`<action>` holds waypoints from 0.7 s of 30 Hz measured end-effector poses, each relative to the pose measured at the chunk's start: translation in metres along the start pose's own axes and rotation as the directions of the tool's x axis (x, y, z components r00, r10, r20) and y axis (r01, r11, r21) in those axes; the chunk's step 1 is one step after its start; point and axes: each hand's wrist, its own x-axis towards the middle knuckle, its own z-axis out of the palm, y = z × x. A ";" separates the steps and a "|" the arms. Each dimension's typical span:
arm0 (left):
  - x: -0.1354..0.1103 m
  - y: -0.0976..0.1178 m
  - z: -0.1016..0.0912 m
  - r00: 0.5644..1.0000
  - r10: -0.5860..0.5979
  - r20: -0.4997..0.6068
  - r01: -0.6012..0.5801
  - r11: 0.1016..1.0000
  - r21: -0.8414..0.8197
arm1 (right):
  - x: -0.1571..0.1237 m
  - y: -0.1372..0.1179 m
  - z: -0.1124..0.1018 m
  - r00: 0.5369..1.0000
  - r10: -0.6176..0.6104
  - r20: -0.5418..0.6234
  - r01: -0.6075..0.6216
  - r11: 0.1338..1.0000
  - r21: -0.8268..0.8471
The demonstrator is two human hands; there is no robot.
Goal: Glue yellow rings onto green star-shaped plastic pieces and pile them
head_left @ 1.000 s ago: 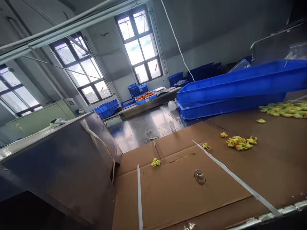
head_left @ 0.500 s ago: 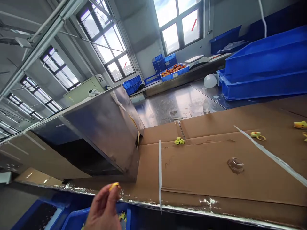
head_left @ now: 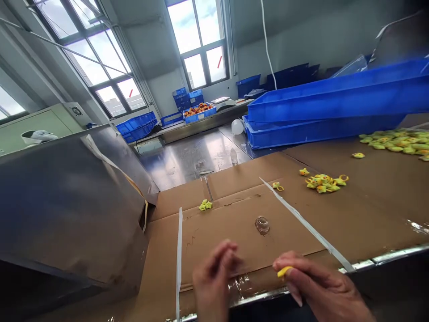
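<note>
Over the cardboard-covered table [head_left: 231,241], both my hands now show above its near edge, where only one showed before: my right hand [head_left: 318,281] pinches a yellow piece [head_left: 284,271] between finger and thumb, and my left hand [head_left: 214,277] curls closed, holding nothing I can see.
</note>
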 end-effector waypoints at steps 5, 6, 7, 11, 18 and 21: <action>0.144 0.008 -0.026 1.000 -0.001 0.023 -0.007 0.933 0.359 | 0.002 -0.007 -0.046 0.986 0.144 -0.089 -0.155 0.980 -0.126; 0.163 0.006 -0.027 0.999 -0.021 0.047 0.000 0.911 0.412 | 0.001 -0.005 -0.054 0.982 0.166 -0.093 -0.177 0.975 -0.133; 0.178 0.004 -0.026 0.996 -0.045 0.073 0.006 0.889 0.457 | -0.001 -0.003 -0.061 0.980 0.176 -0.097 -0.188 0.973 -0.135; 0.204 -0.006 -0.019 0.981 -0.128 0.144 0.031 0.844 0.536 | -0.004 -0.001 -0.077 0.975 0.179 -0.128 -0.197 0.970 -0.141; 0.188 0.010 -0.025 0.994 -0.100 0.043 0.088 0.972 0.216 | -0.004 -0.012 -0.066 0.970 0.225 -0.089 -0.234 0.968 -0.095; 0.138 0.017 -0.027 0.999 -0.048 -0.010 0.046 0.993 -0.109 | -0.007 -0.011 -0.055 0.962 0.271 -0.005 -0.271 0.960 -0.074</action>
